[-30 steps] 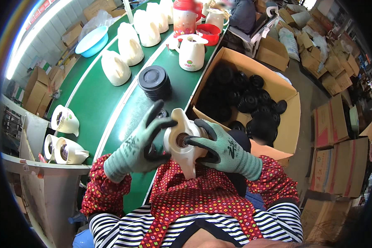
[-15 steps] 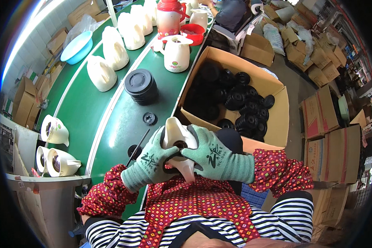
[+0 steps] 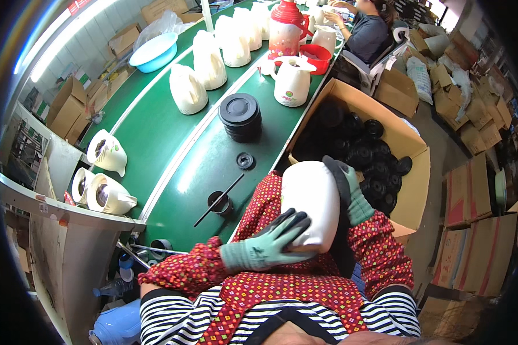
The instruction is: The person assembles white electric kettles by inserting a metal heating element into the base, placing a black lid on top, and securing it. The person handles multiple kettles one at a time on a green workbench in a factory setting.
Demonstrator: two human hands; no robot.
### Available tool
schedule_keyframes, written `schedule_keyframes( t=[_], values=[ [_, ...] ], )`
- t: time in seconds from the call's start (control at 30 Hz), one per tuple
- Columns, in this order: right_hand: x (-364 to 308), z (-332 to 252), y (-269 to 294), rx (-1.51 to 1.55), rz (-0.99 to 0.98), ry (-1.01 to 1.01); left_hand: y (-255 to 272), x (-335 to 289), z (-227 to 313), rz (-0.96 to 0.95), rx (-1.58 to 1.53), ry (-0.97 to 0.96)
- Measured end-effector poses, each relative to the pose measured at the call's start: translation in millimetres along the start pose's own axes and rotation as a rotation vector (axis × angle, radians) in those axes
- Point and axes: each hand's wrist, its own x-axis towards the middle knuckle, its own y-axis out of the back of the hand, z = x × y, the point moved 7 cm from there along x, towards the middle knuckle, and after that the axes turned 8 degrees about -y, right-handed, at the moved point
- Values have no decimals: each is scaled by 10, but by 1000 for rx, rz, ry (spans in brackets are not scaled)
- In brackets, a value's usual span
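A white thermos jug (image 3: 312, 198) is held between my gloved hands above my lap, its smooth, plain side toward me. My left hand (image 3: 270, 241) presses on its lower left side, fingers stretched along the surface. Around its right side my right hand (image 3: 348, 190) grips, fingertips near the top; part of that hand is hidden. The jug's spout and mouth are out of sight. To the left on the green bench (image 3: 178, 155), a dark rod (image 3: 219, 200) lies across a black cup (image 3: 221, 204). A small black ring (image 3: 245, 161) and a stack of black discs (image 3: 240, 118) stand beyond.
A cardboard box (image 3: 411, 167) of black round parts (image 3: 380, 152) stands close on my right. Several white jugs (image 3: 189, 92), a red thermos (image 3: 286, 31) and a red basin (image 3: 315, 56) occupy the far bench. Another person (image 3: 367, 34) sits beyond. More jugs (image 3: 110, 195) lie at left.
The jug has been turned over, so its open mouth no longer shows. My right hand has shifted to its right side, my left to its lower left. The view has swung left.
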Motion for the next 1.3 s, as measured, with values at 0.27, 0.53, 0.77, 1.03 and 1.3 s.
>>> schedule_keyframes(
  t=[0.27,0.53,0.77,1.03,1.3],
  values=[
    [-235,389,448,-131,167,229,101,-2287,-1030,-304,188,1371],
    [-924,-149,10,-296,62,486,-146,-2773,-1280,346,-260,1193],
    [-656,-522,-15,-507,-287,614,777,-518,-1402,423,-659,1277],
    [231,-1207,-303,-843,-301,826,938,833,-1551,-46,-682,989],
    [451,-420,-127,-510,-400,331,757,1205,-1623,-242,-599,595]
  ],
)
